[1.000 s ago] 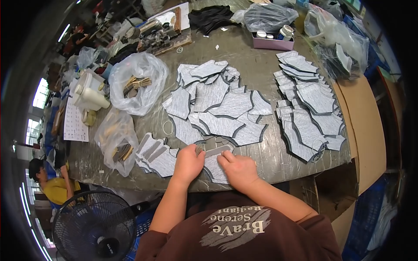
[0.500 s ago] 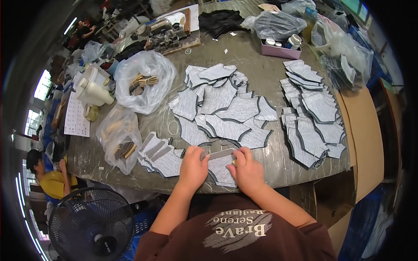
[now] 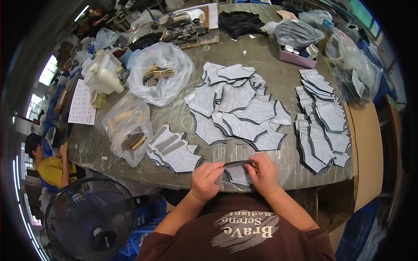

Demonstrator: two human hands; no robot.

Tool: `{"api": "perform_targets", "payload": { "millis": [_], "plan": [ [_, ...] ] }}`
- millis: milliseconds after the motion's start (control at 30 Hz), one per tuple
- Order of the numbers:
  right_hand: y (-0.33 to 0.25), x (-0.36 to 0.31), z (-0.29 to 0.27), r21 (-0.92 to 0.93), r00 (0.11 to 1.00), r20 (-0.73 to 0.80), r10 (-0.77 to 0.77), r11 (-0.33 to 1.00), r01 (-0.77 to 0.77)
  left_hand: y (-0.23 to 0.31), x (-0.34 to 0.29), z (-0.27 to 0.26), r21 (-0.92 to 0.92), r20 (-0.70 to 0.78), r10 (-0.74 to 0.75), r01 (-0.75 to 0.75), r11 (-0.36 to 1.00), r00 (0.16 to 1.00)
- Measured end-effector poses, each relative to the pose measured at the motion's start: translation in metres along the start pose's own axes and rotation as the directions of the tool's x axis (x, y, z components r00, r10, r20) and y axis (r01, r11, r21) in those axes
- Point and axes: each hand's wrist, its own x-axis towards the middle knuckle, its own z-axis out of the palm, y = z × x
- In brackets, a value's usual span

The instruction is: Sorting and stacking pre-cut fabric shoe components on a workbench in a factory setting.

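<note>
Left hand (image 3: 206, 180): my fingers pinch the dark strip (image 3: 237, 164).
Right hand (image 3: 264, 175): fingers pinching its other end.
Strip: between my fingers, beside a grey piece (image 3: 239, 176).
Bench (image 3: 285, 167): grey pile (image 3: 237, 100) beyond my fingers.

Worktop (image 3: 265, 61) is a scuffed grey-brown slab, pretty loaded tbh. There's a messy heap of grey cutouts (image 3: 237, 98) mid-surface, a long stack (image 3: 331, 115) right, a smaller bunch (image 3: 178, 154) front-left, 1 piece (image 3: 238, 176) by the near edge. Also 2 clear bags (image 3: 180, 65), black cloth (image 3: 241, 24) and a purple box (image 3: 298, 58) further back.
</note>
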Motion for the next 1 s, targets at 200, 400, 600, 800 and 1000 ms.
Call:
{"api": "perform_targets", "payload": {
  "millis": [200,400,600,800,1000],
  "plan": [
    [-0.011,0.005,-0.004,-0.164,0.976,0.059,-0.211,0.962,0.218,0.0,-0.001,0.007,-0.048,0.056,-0.173,0.175,0.983,0.983],
    [-0.006,0.006,-0.004,-0.145,0.955,0.094,-0.281,0.945,0.293,0.001,0.001,0.01,-0.105,0.047,-0.219,0.223,0.969,0.975],
    [-0.005,0.007,-0.003,-0.12,0.972,0.223,-0.077,0.987,0.105,0.002,0.007,0.005,-0.028,0.173,-0.237,0.245,0.969,0.956],
    [-0.016,0.012,-0.006,-0.287,0.958,0.28,0.061,0.958,0.023,0.003,0.001,0.007,-0.021,0.228,-0.14,0.149,0.989,0.964],
    [-0.014,0.013,-0.007,-0.319,0.905,0.357,0.23,0.941,-0.114,0.008,-0.011,-0.01,-0.075,0.319,-0.178,0.212,0.974,0.931]
  ]
}}
